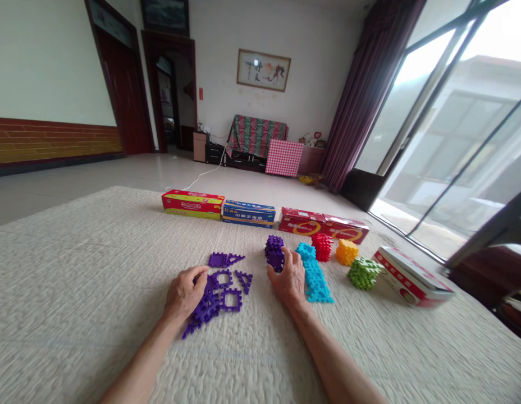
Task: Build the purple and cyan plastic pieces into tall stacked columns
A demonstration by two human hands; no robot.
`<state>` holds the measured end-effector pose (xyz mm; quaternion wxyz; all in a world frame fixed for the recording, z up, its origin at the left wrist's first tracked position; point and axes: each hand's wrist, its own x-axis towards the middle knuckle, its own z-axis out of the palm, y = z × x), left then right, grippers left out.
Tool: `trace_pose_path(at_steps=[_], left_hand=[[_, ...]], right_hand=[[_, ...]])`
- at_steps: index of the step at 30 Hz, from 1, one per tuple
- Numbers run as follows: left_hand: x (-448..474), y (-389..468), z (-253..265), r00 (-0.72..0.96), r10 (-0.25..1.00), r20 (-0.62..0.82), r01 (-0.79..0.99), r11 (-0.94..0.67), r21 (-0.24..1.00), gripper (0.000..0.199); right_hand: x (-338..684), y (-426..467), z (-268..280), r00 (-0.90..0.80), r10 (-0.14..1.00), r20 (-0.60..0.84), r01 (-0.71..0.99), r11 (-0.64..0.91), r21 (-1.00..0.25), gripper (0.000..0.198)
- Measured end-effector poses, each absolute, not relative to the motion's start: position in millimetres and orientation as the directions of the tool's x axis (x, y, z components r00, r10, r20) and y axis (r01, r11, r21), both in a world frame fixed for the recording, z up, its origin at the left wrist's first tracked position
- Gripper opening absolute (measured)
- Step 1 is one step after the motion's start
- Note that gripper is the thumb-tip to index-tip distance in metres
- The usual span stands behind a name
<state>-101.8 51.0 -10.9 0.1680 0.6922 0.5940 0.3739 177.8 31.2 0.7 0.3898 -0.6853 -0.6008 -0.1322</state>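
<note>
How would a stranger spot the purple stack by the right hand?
On the quilted cover, find the blue box. In front and slightly right, at the right hand, stands the purple stack: compact, unlike the scattered purple pieces farther left, and darker than the turquoise pieces beside it.

With the view read as a clock face, the left forearm (145, 354) enters bare from about 7 o'clock and slants toward 1, while the right forearm (333, 352), equally bare, comes in near 5 and slants toward 11. The left hand (185, 293) is back up, its fingers curled, thumb lying close alongside them and aimed toward 1 o'clock. The right hand (291, 279), also back up, has bent fingers, with its thumb set apart toward 11.
</note>
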Motion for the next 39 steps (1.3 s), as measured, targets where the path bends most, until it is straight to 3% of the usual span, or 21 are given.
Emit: trace_pose_path(at_steps=[5,9,17,23,27,31,35,39], left_hand=[[-100,49,-9,0.012,0.944,0.33,0.697,-0.244,0.674,0.032],[-99,48,-7,0.01,0.943,0.332,0.698,-0.244,0.674,0.031],[-99,48,-9,0.017,0.939,0.342,0.68,-0.262,0.685,0.028],[-99,49,-9,0.019,0.935,0.353,0.68,-0.271,0.681,0.028],[-99,50,-11,0.031,0.929,0.368,0.678,-0.29,0.675,0.029],[-99,50,-11,0.028,0.931,0.364,0.677,-0.286,0.678,0.028],[-98,50,-11,0.022,0.933,0.36,0.673,-0.28,0.684,0.028],[-99,50,-12,0.021,0.934,0.357,0.665,-0.279,0.692,0.028]], right_hand=[[178,30,2,0.219,0.677,0.703,0.927,0.081,-0.367,0.052],[169,23,8,0.08,0.668,0.74,0.882,0.298,-0.365,0.042],[133,2,18,-0.335,0.781,0.527,0.662,0.593,-0.459,0.023],[119,-14,34,-0.547,0.726,0.417,0.654,0.681,-0.328,0.033],[115,-16,38,-0.571,0.731,0.375,0.697,0.673,-0.25,0.02],[115,-12,32,-0.574,0.715,0.4,0.689,0.685,-0.236,0.021],[119,-3,21,-0.503,0.723,0.473,0.677,0.67,-0.304,0.022],[129,4,18,-0.303,0.754,0.583,0.649,0.611,-0.453,0.023]])
